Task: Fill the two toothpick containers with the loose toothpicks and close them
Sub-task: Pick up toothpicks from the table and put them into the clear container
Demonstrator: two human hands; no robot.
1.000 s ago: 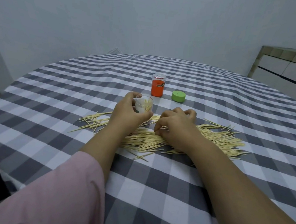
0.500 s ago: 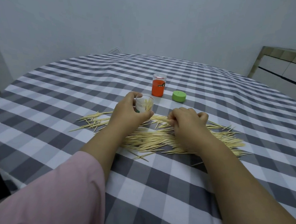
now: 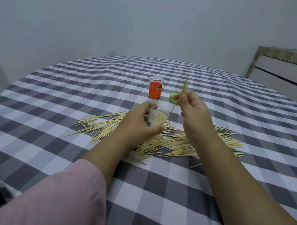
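Checked surface [image 3: 59,116], loose toothpicks [image 3: 159,144] mid-frame. Left hand [image 3: 140,124] fingers wrap clear cup [image 3: 157,117], partly filled. Orange container [image 3: 155,90] and green lid [image 3: 173,97] behind. Right hand [image 3: 193,110] fingers pinch few toothpicks [image 3: 181,93], raised right of cup.

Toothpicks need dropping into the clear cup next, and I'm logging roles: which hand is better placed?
Right hand: it already pinches toothpicks just above the cup, which the left hand holds.

Right hand [image 3: 193,108] pinches toothpicks [image 3: 181,93] above clear container [image 3: 157,117].
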